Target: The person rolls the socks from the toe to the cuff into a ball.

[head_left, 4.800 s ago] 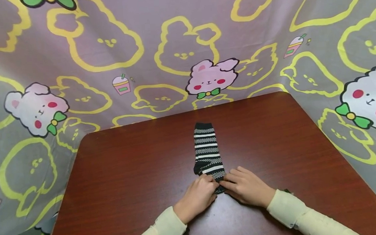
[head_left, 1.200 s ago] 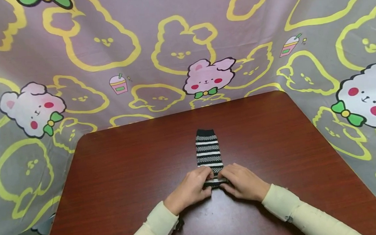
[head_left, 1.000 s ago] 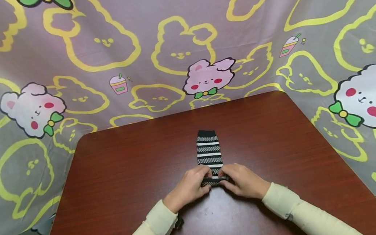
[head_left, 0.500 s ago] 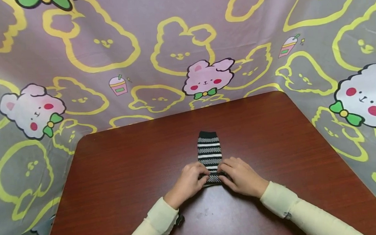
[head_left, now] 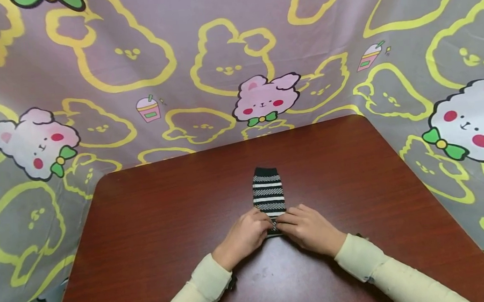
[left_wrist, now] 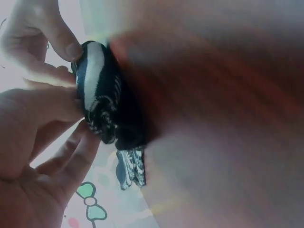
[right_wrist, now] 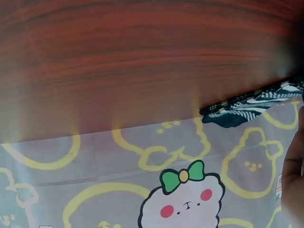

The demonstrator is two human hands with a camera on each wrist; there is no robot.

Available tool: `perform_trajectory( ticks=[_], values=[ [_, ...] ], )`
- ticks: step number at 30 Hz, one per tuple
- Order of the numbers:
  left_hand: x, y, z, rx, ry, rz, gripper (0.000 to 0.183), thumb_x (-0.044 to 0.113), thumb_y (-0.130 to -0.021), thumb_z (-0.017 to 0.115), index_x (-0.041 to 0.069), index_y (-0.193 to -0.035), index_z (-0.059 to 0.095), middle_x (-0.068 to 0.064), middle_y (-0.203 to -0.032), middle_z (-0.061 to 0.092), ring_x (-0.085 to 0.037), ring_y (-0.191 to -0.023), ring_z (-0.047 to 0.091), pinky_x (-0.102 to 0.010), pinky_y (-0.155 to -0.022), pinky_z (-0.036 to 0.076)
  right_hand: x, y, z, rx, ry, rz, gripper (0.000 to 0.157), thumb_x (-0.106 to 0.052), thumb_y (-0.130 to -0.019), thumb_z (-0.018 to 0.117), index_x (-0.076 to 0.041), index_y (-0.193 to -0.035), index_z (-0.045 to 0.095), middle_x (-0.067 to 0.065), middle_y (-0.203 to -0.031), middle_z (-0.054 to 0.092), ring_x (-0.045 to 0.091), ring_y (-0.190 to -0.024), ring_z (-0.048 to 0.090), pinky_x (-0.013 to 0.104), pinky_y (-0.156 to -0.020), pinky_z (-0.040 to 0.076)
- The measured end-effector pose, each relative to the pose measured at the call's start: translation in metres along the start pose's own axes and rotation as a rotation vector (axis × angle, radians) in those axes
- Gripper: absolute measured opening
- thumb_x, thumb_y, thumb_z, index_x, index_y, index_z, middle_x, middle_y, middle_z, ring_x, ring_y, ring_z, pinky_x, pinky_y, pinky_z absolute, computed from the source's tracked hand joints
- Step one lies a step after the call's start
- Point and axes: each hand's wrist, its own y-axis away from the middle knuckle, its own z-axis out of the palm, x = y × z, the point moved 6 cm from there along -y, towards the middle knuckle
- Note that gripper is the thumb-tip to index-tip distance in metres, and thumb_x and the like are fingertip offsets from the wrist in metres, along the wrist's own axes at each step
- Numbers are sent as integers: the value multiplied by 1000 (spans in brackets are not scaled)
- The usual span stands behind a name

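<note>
Fingers [head_left: 266, 223] of both your hands are closing tightly on the near end of a striped sock [head_left: 269, 193], with hardly any gap showing between them and the fabric. Your left hand [head_left: 245, 235] is pinching the sock from its left edge, and your right hand [head_left: 311, 230] is gripping it from the right, their fingertips nearly meeting across it. You are keeping the sock lengthwise around the middle of the worktop [head_left: 166, 212], its dark cuff pointing away from you and its black and white bands running crosswise. From your left wrist, you are seeing the held end bulging into a thick fold, a thumb tip touching it. From your right wrist, you are seeing the sock side-on, lying low along the worktop; only a slice of hand is showing there, so that view is not telling you about its grip.

Pale sleeves [head_left: 406, 275] are covering your forearms, and a small dark object [head_left: 232, 281] is showing at your left wrist; I cannot tell what it is. Light is gleaming off the brown worktop between your forearms. Patterned cloth [head_left: 181, 10] is hanging behind the worktop and along both sides, displaying yellow animal outlines, red-cheeked faces and pink drink cups.
</note>
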Motion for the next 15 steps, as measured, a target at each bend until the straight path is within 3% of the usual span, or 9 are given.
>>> perform_trajectory(
  ticks=[7,15],
  values=[
    [-1,0,4,-68,16,-21,8,14,-80,78,12,-87,79,3,-95,70,-14,-89,61,-27,-75,54,2,2,5,-5,-39,12,22,-15,-86,74,-9,-106,77,1,-106,73,17,-90,64,34,-73,50],
    [-4,-2,10,-154,-71,-50,24,25,-72,90,15,-89,76,5,-95,70,-14,-88,61,-27,-76,53,4,2,6,-14,-45,16,29,-21,-81,79,-9,-106,76,4,-107,72,19,-91,64,36,-72,50]
  ],
)
